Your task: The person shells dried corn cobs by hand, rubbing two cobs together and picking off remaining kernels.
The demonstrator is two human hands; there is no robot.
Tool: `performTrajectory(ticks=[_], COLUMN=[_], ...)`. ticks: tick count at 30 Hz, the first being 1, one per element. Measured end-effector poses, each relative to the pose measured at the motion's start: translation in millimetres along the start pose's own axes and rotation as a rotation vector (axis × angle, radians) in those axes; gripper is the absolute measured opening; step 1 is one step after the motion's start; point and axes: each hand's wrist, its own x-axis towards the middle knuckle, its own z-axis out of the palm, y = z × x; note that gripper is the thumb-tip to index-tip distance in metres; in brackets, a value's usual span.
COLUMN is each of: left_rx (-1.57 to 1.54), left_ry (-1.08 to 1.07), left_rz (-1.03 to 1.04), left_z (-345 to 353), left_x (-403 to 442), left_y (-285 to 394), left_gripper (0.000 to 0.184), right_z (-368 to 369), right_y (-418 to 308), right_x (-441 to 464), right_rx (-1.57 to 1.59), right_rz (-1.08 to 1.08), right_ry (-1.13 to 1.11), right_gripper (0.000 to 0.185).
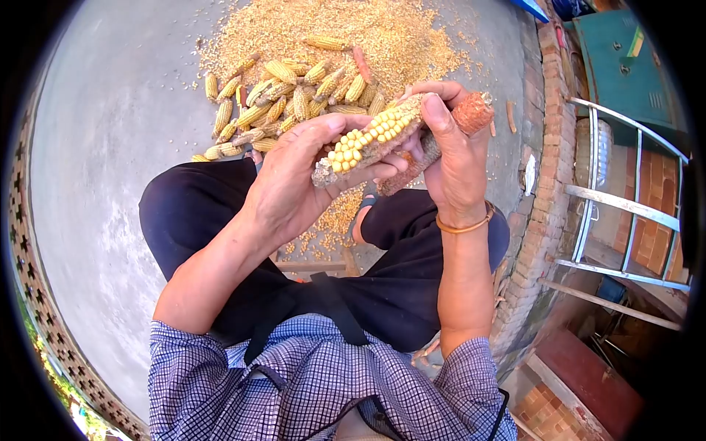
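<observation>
A partly stripped corn cob [360, 147], with rows of yellow kernels left on it, lies between both hands. My left hand [301, 158] is wrapped round its lower left end, thumb on top. My right hand [456, 151], with a brown bangle on the wrist, grips a bare reddish cob [473, 112] and presses its thumb near the upper end of the yellow-kernelled cob. The reddish cob passes under the kernelled one. Beyond the hands, a pile of unshelled corn ears [276, 103] rests on the ground.
Loose kernels [353, 29] are heaped behind the ears, and more are scattered between my feet. A wooden stool bar [312, 266] shows below them. On the right are a low brick edge [548, 162], a metal rack [632, 209] and a green cabinet [621, 66].
</observation>
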Motion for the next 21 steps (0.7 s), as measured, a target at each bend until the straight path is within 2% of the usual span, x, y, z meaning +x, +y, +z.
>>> performTrajectory(ticks=[13,16,21], left_rx=[0.012,0.062,-0.02], left_ry=[-0.098,-0.094,-0.071], left_rz=[-0.002,0.01,0.013], left_z=[-5.9,-7.1,-8.2], left_x=[2.0,1.7,0.4], left_y=[1.3,0.2,-1.2], left_gripper=[0.034,0.041,0.035], right_z=[-2.4,-3.1,-4.9], right_y=[0.0,0.1,2.1], right_x=[-1.0,-1.1,-0.2], right_rx=[-0.071,-0.067,0.037], right_rz=[-0.004,-0.003,-0.003], right_ry=[-0.044,-0.048,-0.011], right_gripper=[0.021,0.021,0.023])
